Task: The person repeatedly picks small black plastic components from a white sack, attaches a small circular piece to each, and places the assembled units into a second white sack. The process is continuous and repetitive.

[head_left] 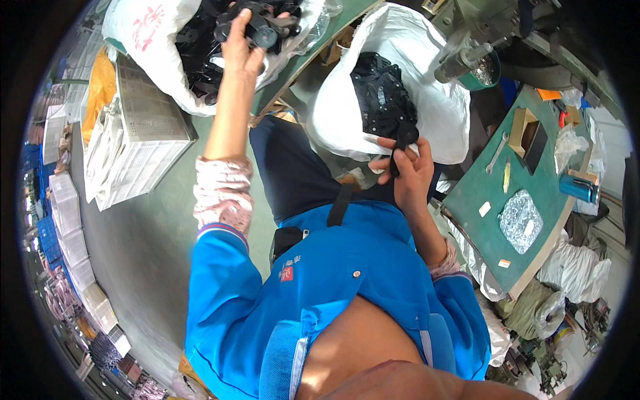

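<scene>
My left hand (241, 50) reaches into the white sack (157, 50) at the upper left, its fingers closed round some black plastic parts (265, 33). More black parts (197, 60) fill that sack. Low at the mouth of a second white sack (440, 113), in front of my lap, my right hand (411, 173) pinches a black part (397, 160) with a rounded end and a narrow strip. Behind that hand, a heap of flat black parts (380, 93) lies inside the second sack. The exact kind of these parts cannot be made out.
A green-topped table (467, 183) at the right bears a wrench (497, 153), a yellow cutter (507, 175), an open cardboard box (523, 130) and a bag of small shiny pieces (521, 222). Machinery (460, 63) stands beyond the second sack. White crates (150, 133) stand at the left.
</scene>
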Tool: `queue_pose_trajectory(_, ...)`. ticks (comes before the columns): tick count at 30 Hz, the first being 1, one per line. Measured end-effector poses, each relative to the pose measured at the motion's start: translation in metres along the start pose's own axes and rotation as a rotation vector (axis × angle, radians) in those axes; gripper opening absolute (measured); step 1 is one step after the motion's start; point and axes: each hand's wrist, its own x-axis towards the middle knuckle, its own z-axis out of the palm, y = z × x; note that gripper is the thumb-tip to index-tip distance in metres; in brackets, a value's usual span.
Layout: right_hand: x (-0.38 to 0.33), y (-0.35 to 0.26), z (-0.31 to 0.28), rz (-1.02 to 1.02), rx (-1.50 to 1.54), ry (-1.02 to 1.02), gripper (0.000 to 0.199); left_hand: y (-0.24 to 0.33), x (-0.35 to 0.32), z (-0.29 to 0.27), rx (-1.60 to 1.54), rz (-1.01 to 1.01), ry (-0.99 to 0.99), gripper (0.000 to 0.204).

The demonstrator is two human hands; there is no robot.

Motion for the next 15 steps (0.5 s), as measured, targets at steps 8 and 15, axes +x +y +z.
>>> queue_pose_trajectory(8, 0.042, -0.016, 0.038, -0.249, -0.135, 0.028, 0.036, -0.126, -0.080, 0.102, -0.190, -0.026, -0.111, 0.042)
queue_pose_trajectory(15, 0.047, -0.014, 0.043, -0.157, 0.109, 0.179, 0.031, -0.157, -0.102, 0.140, -0.129, 0.026, -0.099, 0.037)
